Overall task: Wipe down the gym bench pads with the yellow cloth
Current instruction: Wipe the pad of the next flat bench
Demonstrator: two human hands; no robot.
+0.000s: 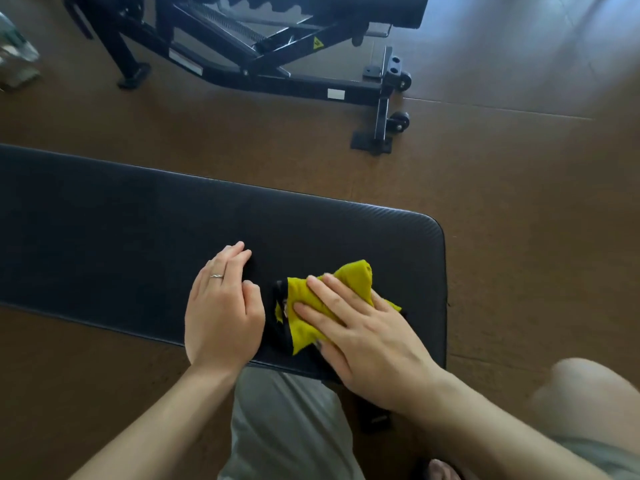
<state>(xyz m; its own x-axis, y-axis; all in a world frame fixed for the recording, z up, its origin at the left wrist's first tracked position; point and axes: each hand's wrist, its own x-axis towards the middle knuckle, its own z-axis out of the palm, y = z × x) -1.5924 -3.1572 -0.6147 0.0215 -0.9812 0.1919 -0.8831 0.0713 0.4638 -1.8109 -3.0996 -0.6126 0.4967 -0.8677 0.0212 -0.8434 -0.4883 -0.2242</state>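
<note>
Head cam shows the right hand (360,327) lying flat, fingers straight, pressing the crumpled yellow cloth (311,306) onto the long black textured vinyl bench pad (138,220), close to its rounded right end. Left hand (223,306) rests on the pad just beside it, fingers loose, holding nothing. Can't see any wet streaks, so no telling how much is wiped; I'd guess the long stretch running left still needs doing, plus the second black adjustable bench (277,46) behind on the brown floor.
</note>
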